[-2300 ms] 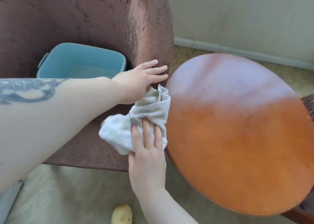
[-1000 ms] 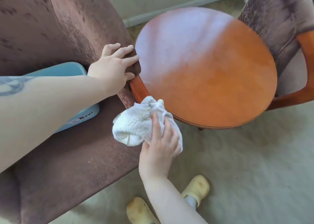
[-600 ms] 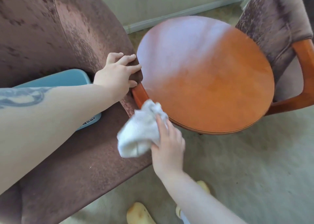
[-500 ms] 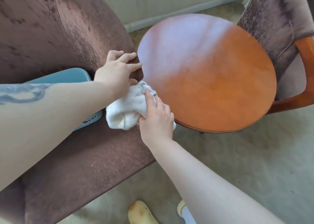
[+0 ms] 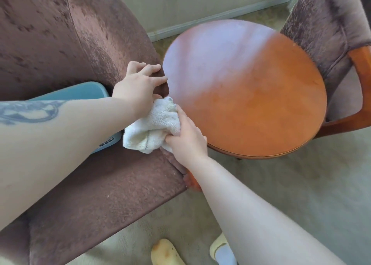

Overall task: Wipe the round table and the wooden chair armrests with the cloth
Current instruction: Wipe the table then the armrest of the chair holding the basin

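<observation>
A white terry cloth [image 5: 152, 127] is bunched under my right hand [image 5: 187, 139], which grips it and presses it onto the left chair's armrest, in the gap between chair and table. The armrest itself is hidden under the cloth; a bit of orange wood [image 5: 191, 181] shows below my wrist. My left hand [image 5: 138, 87] lies flat with spread fingers on the brown upholstered edge of that chair [image 5: 60, 43], just above the cloth. The round orange wooden table [image 5: 251, 96] stands right of both hands, its top bare and glossy.
A blue plastic tub [image 5: 80, 93] sits on the left chair's seat, partly behind my left forearm. A second brown chair with a wooden armrest [image 5: 361, 87] stands at the right of the table. Beige carpet, a baseboard and my yellow slippers [image 5: 166, 252] are in view.
My right hand has carried the cloth from below the table's edge up onto the armrest, beneath my left hand, and pushed it a little farther along. My left hand has stayed on the chair.
</observation>
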